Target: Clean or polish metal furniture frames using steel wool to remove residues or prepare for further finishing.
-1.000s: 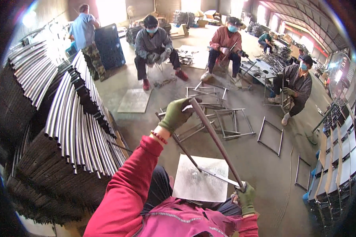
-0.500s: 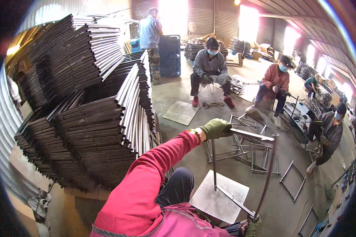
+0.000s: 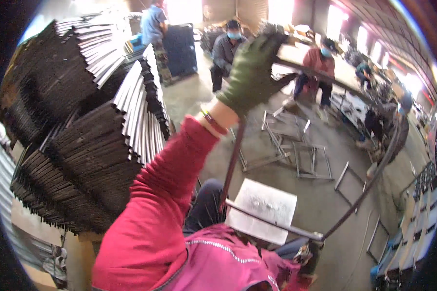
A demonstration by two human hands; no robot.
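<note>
A dark rectangular metal frame (image 3: 235, 160) is raised and tilted in front of me. My left hand (image 3: 252, 75), in a green glove, is up high at its top left corner, thumb and fingers on either side of the top bar. The frame's lower bar crosses in front of a pale square plate (image 3: 262, 206) by my knees. Low down, my right hand (image 3: 307, 257) is close to the frame's lower right corner; it is blurred and its fingers do not show clearly.
Tall stacks of dark metal frames (image 3: 73, 169) stand at my left. Several loose frames (image 3: 296, 150) lie on the floor ahead. Masked people sit beyond, one in a grey jacket (image 3: 226, 53), one in red (image 3: 318, 65). Parts are racked at the right edge (image 3: 412, 228).
My left hand has risen and come nearer, lifting and tilting the frame's upper side. My right hand has moved slightly up. The whole view has shifted a little.
</note>
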